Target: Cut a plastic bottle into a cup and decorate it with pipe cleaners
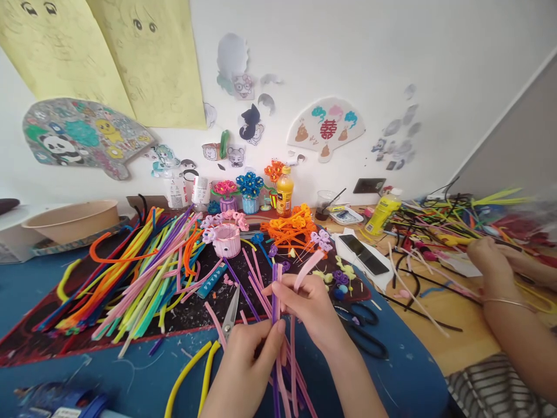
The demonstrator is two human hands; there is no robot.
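My left hand (255, 354) is closed, pinching a bundle of pink and purple pipe cleaners (275, 307) that stands upright in front of me. Above it, my right hand (300, 305) pinches the same bundle near its top. A wide pale pink strip (308, 268) arcs up from between the fingers of my right hand. More pink and purple stems hang below both hands. Scissors (231, 310) with silver blades lie just beyond my left hand, partly hidden. By my right wrist rest black-handled scissors (365, 334). A small pink pipe-cleaner pot (227, 241) stands past the hands.
A large heap of coloured pipe cleaners (139, 278) covers the left side. Orange pipe-cleaner pieces (287, 229), a juice bottle (285, 191) and a phone (363, 254) sit farther back. A glue gun (65, 400) lies front left. At right, another person's arm (509, 313) reaches over the wooden table.
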